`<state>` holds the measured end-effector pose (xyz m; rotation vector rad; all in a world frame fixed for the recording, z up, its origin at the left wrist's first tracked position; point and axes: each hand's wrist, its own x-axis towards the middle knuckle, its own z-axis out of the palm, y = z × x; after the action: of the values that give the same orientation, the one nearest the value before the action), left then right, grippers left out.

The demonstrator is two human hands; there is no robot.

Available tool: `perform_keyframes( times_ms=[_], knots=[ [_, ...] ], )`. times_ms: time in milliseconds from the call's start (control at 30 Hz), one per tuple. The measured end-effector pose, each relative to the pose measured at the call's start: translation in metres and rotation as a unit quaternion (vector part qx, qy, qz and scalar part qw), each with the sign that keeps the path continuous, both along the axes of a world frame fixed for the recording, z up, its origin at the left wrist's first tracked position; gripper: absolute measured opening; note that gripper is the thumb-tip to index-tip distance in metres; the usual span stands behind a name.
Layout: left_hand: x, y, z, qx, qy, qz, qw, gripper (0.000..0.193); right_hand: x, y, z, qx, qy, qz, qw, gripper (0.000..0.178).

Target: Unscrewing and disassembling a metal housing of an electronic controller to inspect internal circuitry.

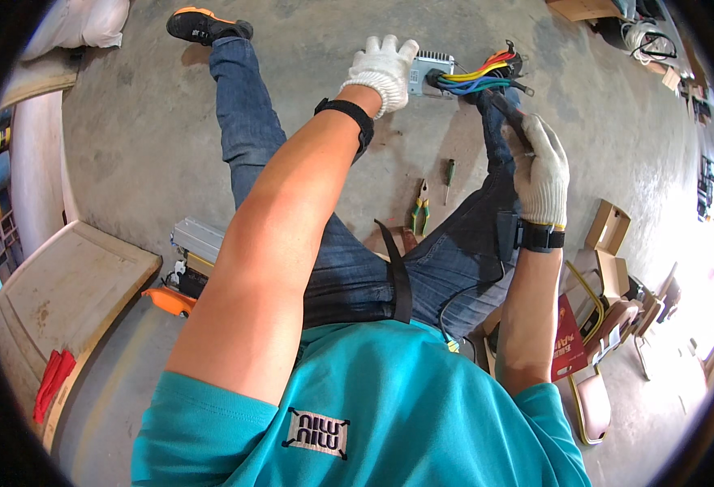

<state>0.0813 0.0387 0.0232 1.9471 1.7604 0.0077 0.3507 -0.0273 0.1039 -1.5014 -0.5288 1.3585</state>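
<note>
My left hand [379, 69], in a white knit glove, is at the left end of a silver finned metal box [422, 79]. Its fingers curl over the far side, and the thumb is hidden. A bundle of thick yellow, red, blue and green wires [479, 79] leaves the box's right side, with dark lugs at some ends. My right hand [544, 158], also gloved, is closed around a dark, slim tool [509, 114] pointing up-left toward the wires. Its exact kind is unclear. Between my legs lie green-and-yellow-handled pliers [420, 208] and a small screwdriver [450, 180].
A wooden board [73, 284] with a red cloth [53, 383] stands at left, near an orange-and-grey tool [180, 284]. Open cardboard boxes [608, 227] and a folding chair [592, 406] are at right. My outstretched legs flank the concrete floor [324, 154].
</note>
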Motion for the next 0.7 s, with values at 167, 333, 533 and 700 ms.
perform_keyframes(
  times_ms=[167,333,533,700],
  knots=[
    [0.0,0.0,0.001,0.003,0.004,-0.003,1.0,0.074,0.011,-0.008,-0.003,0.141,-0.394,0.185,0.889,0.033],
    [0.0,0.001,0.002,0.001,0.004,0.002,1.0,0.076,0.018,-0.015,0.002,0.124,-0.382,0.185,0.897,0.024],
    [0.001,0.001,0.001,-0.001,0.013,-0.001,1.0,0.076,0.003,-0.009,0.015,-0.026,-0.025,0.038,0.999,0.033],
    [0.001,0.0,0.001,0.008,0.007,-0.001,1.0,0.075,-0.001,-0.009,0.02,-0.046,-0.101,0.101,0.989,0.036]
  ],
)
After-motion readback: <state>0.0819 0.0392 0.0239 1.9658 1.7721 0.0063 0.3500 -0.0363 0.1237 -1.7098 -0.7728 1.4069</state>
